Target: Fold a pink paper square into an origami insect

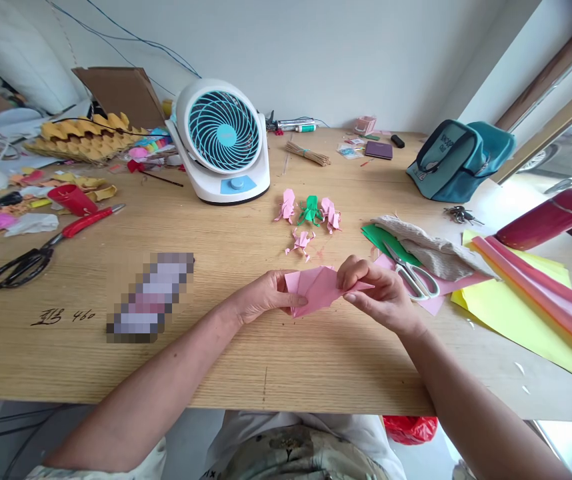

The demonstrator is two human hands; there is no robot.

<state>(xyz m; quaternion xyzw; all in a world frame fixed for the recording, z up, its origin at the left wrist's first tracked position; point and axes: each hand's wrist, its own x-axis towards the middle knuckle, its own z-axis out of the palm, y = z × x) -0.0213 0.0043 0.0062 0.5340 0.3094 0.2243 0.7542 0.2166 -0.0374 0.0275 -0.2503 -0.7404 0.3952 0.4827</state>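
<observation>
A piece of folded pink paper point(315, 288) is held between both hands, above the front part of the table. My left hand point(269, 293) pinches its left end, thumb on top. At the right end, the fingers of my right hand point(376, 291) are closed on a narrow pointed fold. Beyond the hands stand several small folded-paper figures: pink ones, such as the lower pink figure point(301, 244), and a green figure point(311, 211). White-handled scissors point(419, 280) lie just right of my right hand, against a grey cloth point(431, 245).
A white fan point(261, 175) stands behind the figures. To the left lie a blurred-out flat object point(151, 300) and red-and-black scissors point(51, 248). Coloured paper sheets point(526, 327), a red bottle point(551, 220) and a teal bag point(459, 160) occupy the right side.
</observation>
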